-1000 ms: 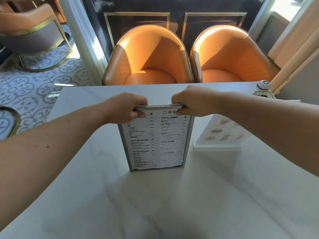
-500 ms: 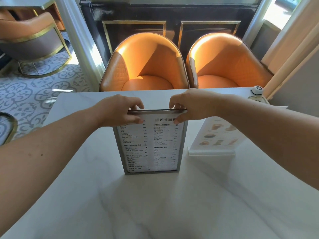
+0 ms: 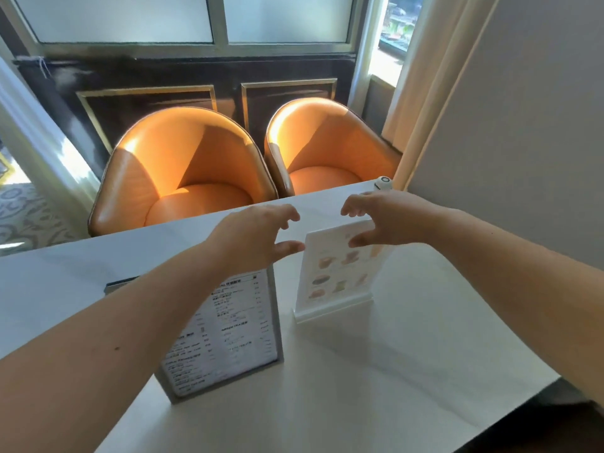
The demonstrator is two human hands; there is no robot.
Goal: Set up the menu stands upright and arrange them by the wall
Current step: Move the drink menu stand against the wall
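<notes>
A grey-framed drinks menu stand [image 3: 235, 331] stands upright on the white marble table [image 3: 376, 371], partly hidden behind my left forearm. To its right an acrylic picture menu stand [image 3: 336, 276] stands upright on its clear base. My left hand [image 3: 251, 237] hovers open above the grey stand's top edge, touching nothing. Over the top of the picture menu, my right hand [image 3: 379, 220] is open with its fingers spread, and I cannot tell whether the thumb touches the sheet.
Two orange armchairs [image 3: 183, 178] [image 3: 327, 148] sit beyond the table's far edge. A small round white call button [image 3: 383, 183] lies at the far right corner by the grey wall [image 3: 523, 125]. A cream curtain [image 3: 434, 70] hangs beside it.
Both hands have let go of the grey-framed menu's top edge and opened. They have risen and shifted right, toward the picture menu. The view has swung rightward.
</notes>
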